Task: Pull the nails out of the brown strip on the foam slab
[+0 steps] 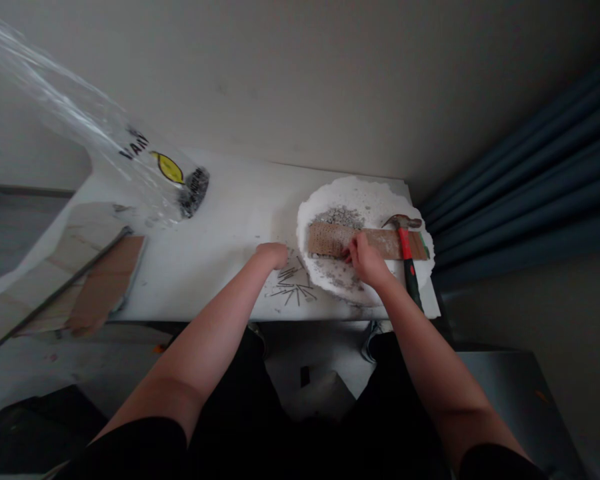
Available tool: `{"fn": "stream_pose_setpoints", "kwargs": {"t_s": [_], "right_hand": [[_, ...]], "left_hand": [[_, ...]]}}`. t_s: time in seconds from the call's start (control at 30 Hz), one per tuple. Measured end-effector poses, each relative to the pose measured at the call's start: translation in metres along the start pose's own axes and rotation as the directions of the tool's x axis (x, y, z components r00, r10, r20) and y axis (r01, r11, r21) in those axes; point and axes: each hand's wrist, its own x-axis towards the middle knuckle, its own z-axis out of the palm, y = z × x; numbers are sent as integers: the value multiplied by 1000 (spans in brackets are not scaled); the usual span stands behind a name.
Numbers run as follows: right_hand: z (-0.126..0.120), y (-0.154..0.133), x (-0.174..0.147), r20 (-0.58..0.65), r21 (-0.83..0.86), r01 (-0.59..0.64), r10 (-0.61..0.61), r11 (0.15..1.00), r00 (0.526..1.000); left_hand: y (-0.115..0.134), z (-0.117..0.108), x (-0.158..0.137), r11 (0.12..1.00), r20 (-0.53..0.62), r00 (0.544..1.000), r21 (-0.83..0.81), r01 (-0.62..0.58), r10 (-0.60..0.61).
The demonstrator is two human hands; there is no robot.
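My left hand (273, 255) is closed just above the white table, beside a scatter of thin nails (295, 290); whatever its fingers hold, if anything, is hidden. My right hand (366, 260) is over the front edge of a brown strip of board (330, 239), its fingers bent together, and I cannot make out what is in them. The board's left part is rough with many small marks. A claw hammer (406, 247) with a red and black handle lies across its right part. Under the board is a round white sheet with a ragged edge (315, 200), strewn with grey crumbs (343, 217).
At the left of the table (225, 220) stands a clear plastic bag (145, 167) with dark grain at its bottom. Brown board pieces (107, 283) and a dark bar (60, 287) lie at the left end. A wall is behind; a blue curtain (530, 153) hangs at right.
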Motion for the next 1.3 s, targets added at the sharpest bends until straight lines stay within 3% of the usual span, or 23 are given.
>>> {"fn": "stream_pose_setpoints", "kwargs": {"t_s": [0.1,0.2,0.3,0.4,0.53,0.63,0.73,0.93,1.03,1.17,1.3], "right_hand": [[-8,2,-5,-138,302,28,14,953,990],[-10,-10,-15,-241,361,111,-22,926,970],[3,-34,-28,-21,178,239,-239,954,971],[26,-59,-38,193,-44,453,-438,890,878],[48,-80,-41,284,-247,554,-488,795,826],[54,-89,-42,338,-268,629,-540,730,771],[60,-96,-46,401,-276,642,-521,715,753],[76,-102,-56,409,-347,517,-370,782,834],[84,-101,-57,447,-346,478,-306,807,840],[95,-102,-61,431,-389,357,-175,849,885],[83,-97,-76,306,-303,313,-219,900,927]], "left_hand": [[-1,0,0,999,-13,1000,-24,22,-22],[-4,1,2,999,-41,999,-12,33,-34],[-4,2,5,999,-46,998,-1,33,-33],[-2,2,6,1000,-37,999,4,25,-25],[0,2,6,1000,-42,999,1,14,-14],[-3,5,11,1000,-52,999,-2,5,-5],[-8,13,18,1000,-70,997,-9,-17,16],[-16,30,25,990,-57,989,-6,-138,137],[-19,33,26,967,-84,965,-33,-253,250],[-26,35,28,930,-160,929,-102,-353,335],[-42,42,35,874,-308,887,-241,-422,343]]}}
